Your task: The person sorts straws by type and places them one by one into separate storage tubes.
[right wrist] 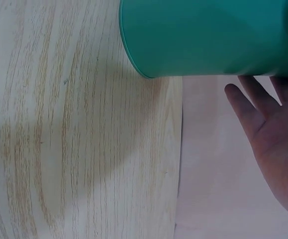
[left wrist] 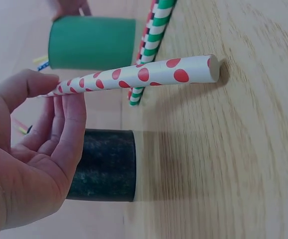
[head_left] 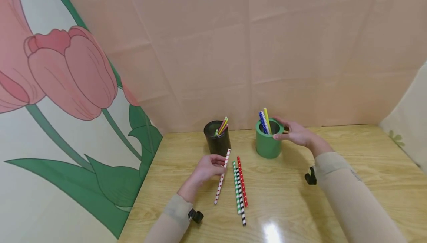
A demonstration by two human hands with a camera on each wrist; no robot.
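Observation:
My left hand [head_left: 208, 168] pinches a white paper straw with red dots [left wrist: 143, 74] between thumb and fingers, tilted above the table, in front of the black cup [head_left: 218, 145]. My right hand [head_left: 295, 133] holds the green cup [head_left: 268, 147] at its rim, thumb on the near side and fingers round the far side. In the green cup lean a blue dotted straw [head_left: 263, 122] and a yellow straw [head_left: 267, 118]. Several thin coloured sticks [head_left: 222, 125] poke out of the black cup.
Between the hands a green-striped straw [head_left: 236, 187], a black-striped straw [head_left: 240, 196] and a red dotted straw [head_left: 242, 181] lie side by side on the wooden table [head_left: 277, 187]. A pinkish sheet [head_left: 213, 57] hangs behind; a tulip-painted wall [head_left: 66, 131] stands on the left.

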